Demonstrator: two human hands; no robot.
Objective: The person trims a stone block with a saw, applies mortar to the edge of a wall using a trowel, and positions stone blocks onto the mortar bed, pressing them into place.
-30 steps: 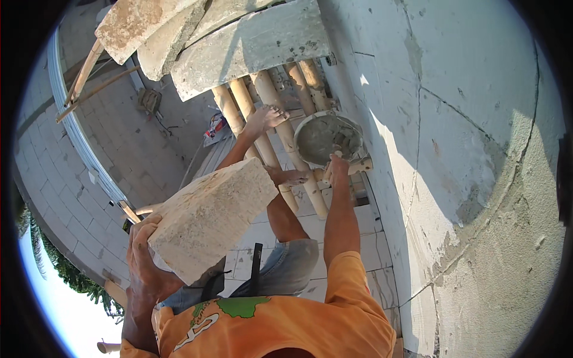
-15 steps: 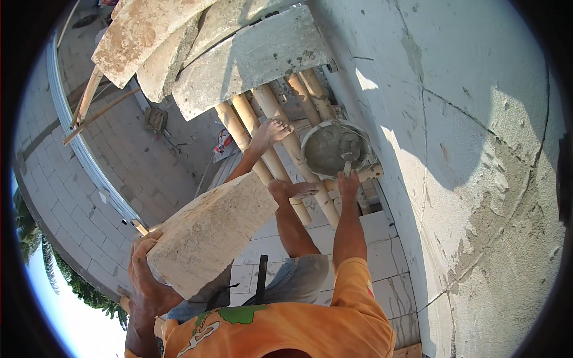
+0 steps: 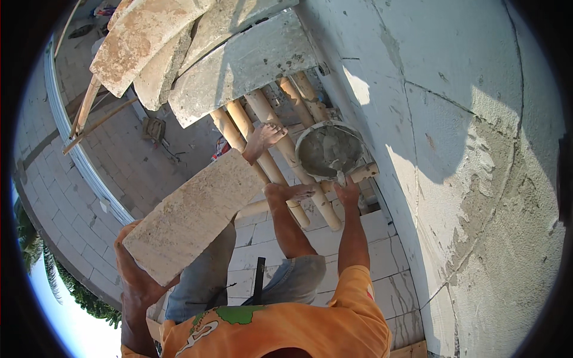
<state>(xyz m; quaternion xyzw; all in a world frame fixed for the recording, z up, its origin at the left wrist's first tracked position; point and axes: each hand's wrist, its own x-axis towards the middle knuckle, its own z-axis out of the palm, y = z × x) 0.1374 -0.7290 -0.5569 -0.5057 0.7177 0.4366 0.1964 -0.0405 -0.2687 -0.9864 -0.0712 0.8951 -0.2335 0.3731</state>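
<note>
My left hand (image 3: 138,271) grips one end of a pale, rough concrete block (image 3: 194,215), its fingers round the end and lower edge. The block is held tilted above my left leg, its broad face up. My right hand (image 3: 347,192) is closed on the handle of a trowel (image 3: 341,177). The trowel reaches into a round bucket (image 3: 362,138), and its blade is sunk in grey mortar (image 3: 325,148), so most of it is hidden.
My bare feet (image 3: 265,138) rest on bamboo poles (image 3: 250,106). Concrete slabs (image 3: 250,59) lie across the poles at the far side. On the right rises a pale block wall (image 3: 436,131) with patches of grey mortar. Far below on the left is a tiled floor (image 3: 65,203).
The block has turned so its broad face shows more, and moved slightly left with my left hand. The trowel blade has dropped deeper into the mortar, toward the bucket's near side.
</note>
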